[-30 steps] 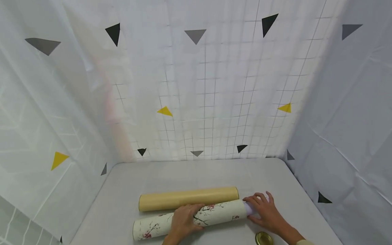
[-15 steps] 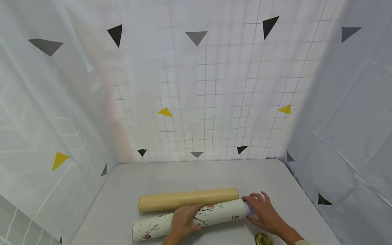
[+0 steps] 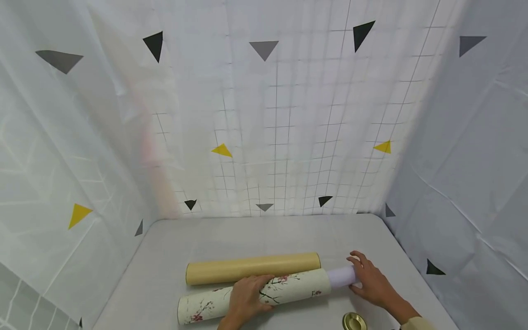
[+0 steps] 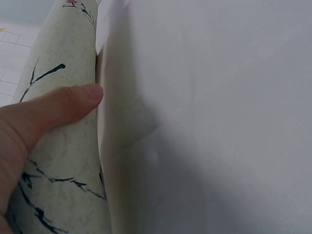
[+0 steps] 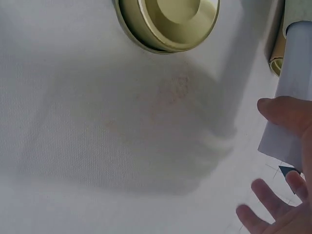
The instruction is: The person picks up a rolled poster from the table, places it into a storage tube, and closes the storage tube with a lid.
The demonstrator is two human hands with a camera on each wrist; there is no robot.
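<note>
A cream cardboard tube point(image 3: 297, 291) printed with plum-blossom branches lies slanted at the front of the table. My left hand point(image 3: 247, 298) grips its middle from above, and in the left wrist view the thumb point(image 4: 73, 102) lies across the tube. A pale lilac-white paper roll point(image 3: 341, 277) sticks out of the tube's right end. My right hand point(image 3: 375, 286) holds the roll near its outer end. In the right wrist view the thumb point(image 5: 280, 112) lies over the roll while the other fingers spread beyond it.
A plain tan tube point(image 3: 253, 269) lies just behind the printed one. Near the front edge, below my right hand, sits a round gold metal lid point(image 3: 354, 322). White sheets with triangles enclose the white table point(image 3: 264, 233) at back and sides.
My right hand first moved slightly in toward the tube's mouth, then back out to the right, where more of the paper roll now shows. My left hand stayed on the tube.
</note>
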